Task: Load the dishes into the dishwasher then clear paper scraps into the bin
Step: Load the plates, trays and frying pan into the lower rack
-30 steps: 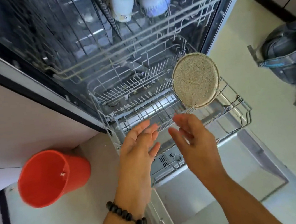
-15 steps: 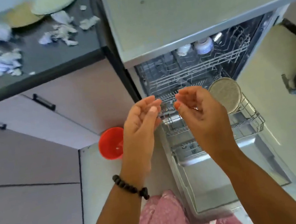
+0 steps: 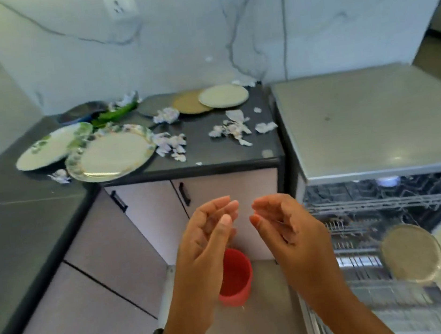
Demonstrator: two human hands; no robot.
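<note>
My left hand [image 3: 209, 241] and my right hand [image 3: 286, 231] hover side by side in front of the cabinets, fingers relaxed, holding nothing. A speckled beige plate [image 3: 411, 252] stands upright in the pulled-out lower rack [image 3: 378, 311] of the open dishwasher at right. On the dark counter [image 3: 211, 151] lie two floral plates [image 3: 111, 153] [image 3: 48, 146], a tan plate [image 3: 190, 103], a pale plate [image 3: 223, 95] and several crumpled paper scraps [image 3: 232, 130]. A red bin [image 3: 235, 277] stands on the floor, partly behind my left hand.
A dark bowl [image 3: 81, 112] and green leaves [image 3: 117, 113] sit at the counter's back left. The dishwasher's grey top [image 3: 370, 119] is bare. Its upper rack [image 3: 380, 196] holds cups. Cabinet doors with black handles [image 3: 184, 194] face me.
My view has lifted from the dishwasher rack up to the counter. Both hands have drawn back from the rack and stay empty; the speckled plate remains standing in it.
</note>
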